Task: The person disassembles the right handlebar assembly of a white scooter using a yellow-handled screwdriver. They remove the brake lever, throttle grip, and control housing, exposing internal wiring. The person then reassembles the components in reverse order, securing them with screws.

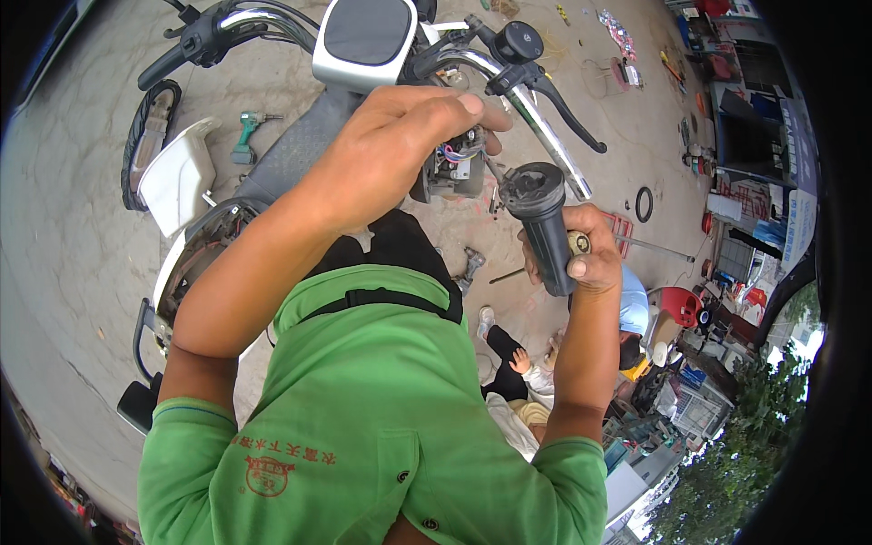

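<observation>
My left hand (400,145) reaches across to the handlebar's right side. Its fingers are bent around the top of a small open housing with coloured wires (453,156); what exactly they pinch is partly hidden. My right hand (590,250) is closed around a black throttle grip (543,227), held upright with its wide, hollow collar at the top. A yellowish round end of a tool handle (579,242) also shows in that hand, under my thumb. Close to the grip, the bare chrome handlebar end (563,163) slopes down, with a black brake lever (572,113) beside it.
The scooter's display (366,36) is at the top. On the ground at left lie a green power drill (245,136), a white body panel (182,177) and a tyre (136,145). People, one in a light blue top (634,300), are below right, near cluttered shop goods.
</observation>
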A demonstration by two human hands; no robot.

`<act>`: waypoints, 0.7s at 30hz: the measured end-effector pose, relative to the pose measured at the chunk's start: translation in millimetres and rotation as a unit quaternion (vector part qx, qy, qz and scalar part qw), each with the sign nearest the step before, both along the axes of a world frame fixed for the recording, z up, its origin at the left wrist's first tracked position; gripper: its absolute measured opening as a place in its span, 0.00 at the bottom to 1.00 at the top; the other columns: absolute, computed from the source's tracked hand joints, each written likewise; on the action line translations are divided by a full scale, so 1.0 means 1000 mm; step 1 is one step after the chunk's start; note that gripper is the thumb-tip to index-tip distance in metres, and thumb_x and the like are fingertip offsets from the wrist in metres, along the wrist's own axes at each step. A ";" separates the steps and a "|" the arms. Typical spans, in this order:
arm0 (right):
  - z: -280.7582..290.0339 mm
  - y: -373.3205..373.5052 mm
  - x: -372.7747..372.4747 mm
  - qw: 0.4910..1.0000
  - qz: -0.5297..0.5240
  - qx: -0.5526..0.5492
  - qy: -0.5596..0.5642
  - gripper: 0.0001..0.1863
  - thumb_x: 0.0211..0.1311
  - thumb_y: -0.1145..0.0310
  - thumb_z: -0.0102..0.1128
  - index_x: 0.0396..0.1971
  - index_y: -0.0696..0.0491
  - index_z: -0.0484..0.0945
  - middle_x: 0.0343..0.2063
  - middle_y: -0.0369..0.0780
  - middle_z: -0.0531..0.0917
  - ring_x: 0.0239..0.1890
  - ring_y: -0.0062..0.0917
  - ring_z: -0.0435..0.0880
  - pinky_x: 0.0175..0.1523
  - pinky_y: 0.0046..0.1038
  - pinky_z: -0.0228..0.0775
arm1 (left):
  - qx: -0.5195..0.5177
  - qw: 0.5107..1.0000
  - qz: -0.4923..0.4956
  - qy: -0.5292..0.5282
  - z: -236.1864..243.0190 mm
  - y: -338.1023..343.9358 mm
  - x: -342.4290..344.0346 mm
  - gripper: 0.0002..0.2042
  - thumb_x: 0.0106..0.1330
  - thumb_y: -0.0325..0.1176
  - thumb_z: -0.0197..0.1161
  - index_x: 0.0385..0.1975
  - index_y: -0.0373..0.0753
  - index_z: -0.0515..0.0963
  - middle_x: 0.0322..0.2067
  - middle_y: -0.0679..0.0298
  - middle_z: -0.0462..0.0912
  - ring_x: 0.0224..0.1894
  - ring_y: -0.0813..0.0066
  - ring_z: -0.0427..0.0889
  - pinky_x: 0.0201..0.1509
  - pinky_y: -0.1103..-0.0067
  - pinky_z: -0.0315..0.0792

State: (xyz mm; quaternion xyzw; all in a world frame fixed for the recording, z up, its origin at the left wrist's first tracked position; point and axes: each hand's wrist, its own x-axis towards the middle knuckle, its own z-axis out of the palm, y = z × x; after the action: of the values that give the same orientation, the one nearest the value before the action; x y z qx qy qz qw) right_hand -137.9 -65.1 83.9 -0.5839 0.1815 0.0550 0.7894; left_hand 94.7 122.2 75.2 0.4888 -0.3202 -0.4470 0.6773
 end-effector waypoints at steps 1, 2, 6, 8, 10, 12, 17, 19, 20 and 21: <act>0.004 -0.003 -0.001 0.999 0.022 -0.012 0.021 0.34 0.38 0.58 0.75 0.40 0.72 0.79 0.27 0.48 0.83 0.25 0.30 0.83 0.33 0.29 0.76 | -0.002 1.000 -0.002 -0.016 0.000 -0.001 0.001 0.24 0.72 0.43 0.44 0.45 0.27 0.81 0.41 0.53 0.85 0.44 0.67 0.82 0.51 0.74 0.74; 0.009 -0.007 -0.002 0.998 0.043 -0.024 0.041 0.31 0.38 0.60 0.75 0.39 0.70 0.80 0.30 0.47 0.85 0.29 0.28 0.84 0.37 0.27 0.76 | -0.005 0.999 -0.005 -0.033 0.001 -0.002 0.002 0.24 0.72 0.43 0.45 0.45 0.26 0.82 0.41 0.53 0.86 0.44 0.67 0.82 0.52 0.74 0.74; 0.035 -0.018 0.010 0.971 0.144 -0.189 0.027 0.25 0.41 0.66 0.76 0.41 0.64 0.81 0.33 0.41 0.83 0.36 0.25 0.78 0.43 0.28 0.69 | 0.020 0.999 -0.021 -0.043 0.007 -0.004 0.003 0.24 0.71 0.43 0.47 0.45 0.26 0.82 0.40 0.53 0.86 0.45 0.67 0.82 0.54 0.73 0.72; 0.046 -0.018 0.020 0.953 0.160 -0.258 0.000 0.24 0.40 0.70 0.76 0.42 0.61 0.82 0.33 0.41 0.83 0.35 0.28 0.79 0.42 0.29 0.70 | 0.053 0.998 -0.024 -0.032 0.014 -0.002 0.005 0.24 0.70 0.45 0.49 0.45 0.26 0.82 0.39 0.53 0.86 0.45 0.67 0.82 0.54 0.74 0.72; 0.047 -0.018 0.022 0.931 0.170 -0.324 -0.016 0.24 0.39 0.71 0.76 0.42 0.60 0.82 0.34 0.42 0.84 0.35 0.30 0.79 0.42 0.29 0.70 | 0.061 0.997 -0.025 -0.048 0.016 -0.001 0.007 0.25 0.69 0.46 0.50 0.45 0.27 0.82 0.39 0.54 0.86 0.45 0.67 0.82 0.54 0.74 0.72; 0.047 -0.016 0.023 0.922 0.156 -0.353 -0.040 0.26 0.41 0.72 0.74 0.45 0.60 0.81 0.37 0.45 0.85 0.36 0.37 0.82 0.43 0.33 0.73 | 0.073 0.995 -0.024 -0.056 0.016 0.000 0.007 0.26 0.68 0.48 0.50 0.46 0.26 0.82 0.39 0.53 0.85 0.45 0.67 0.82 0.52 0.75 0.72; 0.054 -0.006 0.020 0.896 0.151 -0.417 0.017 0.27 0.47 0.69 0.71 0.51 0.60 0.79 0.40 0.50 0.84 0.38 0.45 0.83 0.45 0.39 0.75 | 0.072 0.995 -0.004 -0.068 0.017 0.000 0.008 0.32 0.65 0.53 0.50 0.47 0.23 0.80 0.39 0.49 0.84 0.43 0.65 0.82 0.51 0.76 0.74; 0.059 -0.004 0.023 0.900 0.158 -0.405 0.036 0.26 0.49 0.70 0.68 0.51 0.61 0.78 0.39 0.51 0.83 0.38 0.48 0.82 0.46 0.39 0.75 | 0.099 0.992 0.001 -0.083 0.023 -0.002 0.009 0.36 0.64 0.57 0.49 0.47 0.22 0.79 0.39 0.47 0.84 0.43 0.64 0.82 0.50 0.76 0.74; 0.059 -0.003 0.023 0.904 0.157 -0.397 0.031 0.27 0.47 0.70 0.67 0.51 0.61 0.78 0.39 0.51 0.83 0.38 0.47 0.82 0.46 0.39 0.75 | 0.100 0.991 0.003 -0.085 0.023 -0.001 0.008 0.36 0.64 0.58 0.49 0.47 0.22 0.79 0.39 0.47 0.84 0.42 0.64 0.82 0.50 0.75 0.74; 0.058 -0.003 0.022 0.908 0.156 -0.388 0.025 0.27 0.46 0.71 0.67 0.51 0.61 0.78 0.39 0.51 0.83 0.37 0.47 0.82 0.46 0.39 0.75 | 0.102 0.991 0.005 -0.087 0.021 -0.001 0.008 0.36 0.64 0.58 0.48 0.47 0.22 0.80 0.39 0.47 0.84 0.42 0.63 0.82 0.50 0.75 0.74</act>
State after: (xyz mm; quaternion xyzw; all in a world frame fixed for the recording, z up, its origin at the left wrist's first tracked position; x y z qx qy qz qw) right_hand -115.6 -68.2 141.6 -0.8637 0.1148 0.1169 0.4767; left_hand 102.8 121.2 96.5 0.5938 -0.3278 -0.4297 0.5961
